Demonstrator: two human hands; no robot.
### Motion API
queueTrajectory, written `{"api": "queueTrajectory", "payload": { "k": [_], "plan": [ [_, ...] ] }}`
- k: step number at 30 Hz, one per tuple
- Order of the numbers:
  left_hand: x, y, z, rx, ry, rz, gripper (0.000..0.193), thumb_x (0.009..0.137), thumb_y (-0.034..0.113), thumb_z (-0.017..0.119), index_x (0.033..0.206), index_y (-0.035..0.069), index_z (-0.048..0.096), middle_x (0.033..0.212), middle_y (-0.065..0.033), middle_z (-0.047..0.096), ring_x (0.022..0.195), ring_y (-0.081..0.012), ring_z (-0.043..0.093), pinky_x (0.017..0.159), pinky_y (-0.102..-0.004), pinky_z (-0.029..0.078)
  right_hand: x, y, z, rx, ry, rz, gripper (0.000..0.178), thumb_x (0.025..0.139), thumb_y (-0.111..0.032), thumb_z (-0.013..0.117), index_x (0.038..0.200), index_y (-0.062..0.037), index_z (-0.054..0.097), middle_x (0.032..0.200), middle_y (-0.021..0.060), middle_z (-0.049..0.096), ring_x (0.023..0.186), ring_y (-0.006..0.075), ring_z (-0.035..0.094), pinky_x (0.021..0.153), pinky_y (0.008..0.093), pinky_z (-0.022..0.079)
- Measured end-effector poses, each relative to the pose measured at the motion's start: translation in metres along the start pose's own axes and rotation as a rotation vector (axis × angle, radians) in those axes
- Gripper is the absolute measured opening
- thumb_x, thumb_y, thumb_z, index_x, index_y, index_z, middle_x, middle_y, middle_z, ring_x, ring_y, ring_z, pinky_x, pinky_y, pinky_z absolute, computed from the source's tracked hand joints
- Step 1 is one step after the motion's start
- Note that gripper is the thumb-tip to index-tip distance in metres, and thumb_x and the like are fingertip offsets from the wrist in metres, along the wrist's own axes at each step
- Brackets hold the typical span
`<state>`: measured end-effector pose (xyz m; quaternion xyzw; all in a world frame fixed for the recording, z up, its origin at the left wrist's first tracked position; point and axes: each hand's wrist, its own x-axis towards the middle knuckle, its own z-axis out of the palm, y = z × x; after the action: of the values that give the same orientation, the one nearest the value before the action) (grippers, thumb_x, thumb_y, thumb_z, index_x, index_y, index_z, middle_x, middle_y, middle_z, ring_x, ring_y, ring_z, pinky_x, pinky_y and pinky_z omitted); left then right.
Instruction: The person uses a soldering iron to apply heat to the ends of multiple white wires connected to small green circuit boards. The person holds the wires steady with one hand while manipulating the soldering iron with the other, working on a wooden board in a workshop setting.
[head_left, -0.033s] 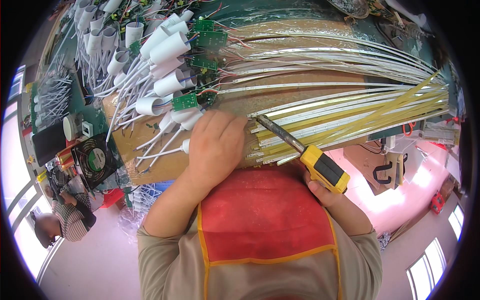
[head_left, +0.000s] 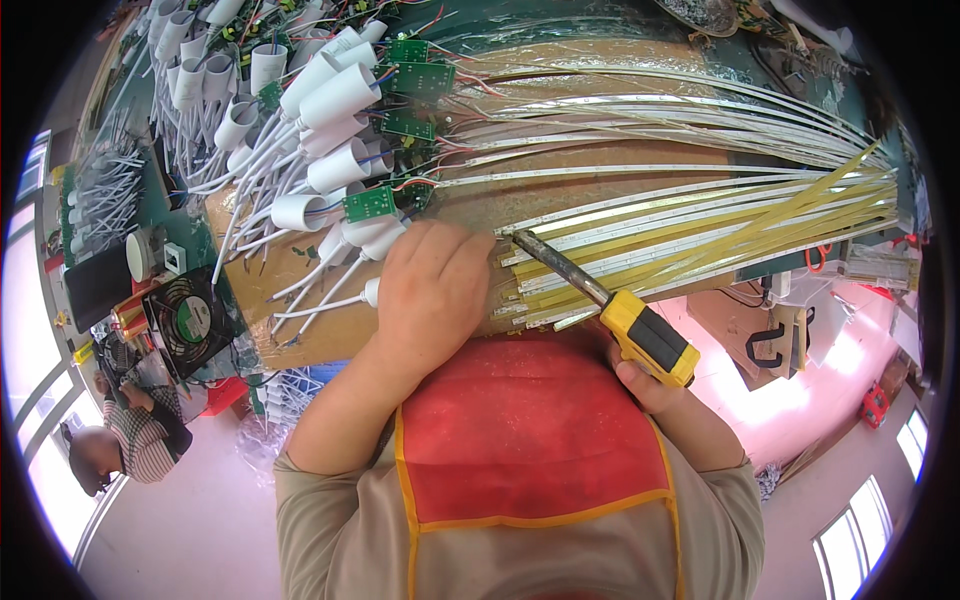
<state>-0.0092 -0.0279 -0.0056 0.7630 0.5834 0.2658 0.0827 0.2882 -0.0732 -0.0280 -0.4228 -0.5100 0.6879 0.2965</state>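
Over the brown board (head_left: pixel 345 338), a yellow-black tool (head_left: pixel 650 340) reaches beside pale strips (head_left: pixel 690 235), the right hand (head_left: pixel 648 385) gripping it past the near edge, the left hand (head_left: pixel 435 285) bunched, its pinch hidden, and nothing visibly changed since the earlier picture, so work seems unadvanced.

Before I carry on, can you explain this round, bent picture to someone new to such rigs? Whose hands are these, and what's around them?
There is no machine: these are a person's bare hands, seen from above by a head-worn fisheye camera, which bends straight edges. Picture left is that person's left. The right hand, partly hidden, holds a soldering iron by its yellow-and-black handle. The left hand is near the iron's tip; what its fingertips touch is hidden. On and around the brown cardboard lie white and yellow LED strips to the right, with white tubular housings and green circuit boards to the left.
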Motion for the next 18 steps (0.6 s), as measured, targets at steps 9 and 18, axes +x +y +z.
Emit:
{"api": "queueTrajectory", "payload": {
  "k": [9, 18],
  "plan": [
    [-0.0012, 0.0002, 0.0016, 0.009, 0.098, 0.073, 0.028, 0.068, -0.003, 0.072, 0.094, 0.007, 0.071, 0.081, -0.0060, 0.060, 0.076, -0.0263, 0.059, 0.066, -0.0368, 0.047, 0.0051, -0.0051, -0.0005, -0.178, -0.020, -0.095, 0.013, 0.087, -0.012, 0.068, 0.092, -0.0012, 0.062, 0.085, 0.0114, 0.061, 0.076, 0.0276, 0.058, 0.070, 0.0365, 0.046],
    [-0.0001, -0.0011, 0.0035, 0.061, 0.034, 0.063, 0.026, 0.067, -0.001, 0.071, 0.092, 0.007, 0.070, 0.079, -0.0067, 0.057, 0.073, -0.0266, 0.058, 0.065, -0.0383, 0.046, 0.0039, -0.0034, -0.0012, -0.211, -0.017, -0.123, 0.017, 0.087, -0.012, 0.069, 0.097, 0.0003, 0.062, 0.087, 0.0114, 0.062, 0.077, 0.0260, 0.059, 0.071, 0.0351, 0.047]
  ]
}}
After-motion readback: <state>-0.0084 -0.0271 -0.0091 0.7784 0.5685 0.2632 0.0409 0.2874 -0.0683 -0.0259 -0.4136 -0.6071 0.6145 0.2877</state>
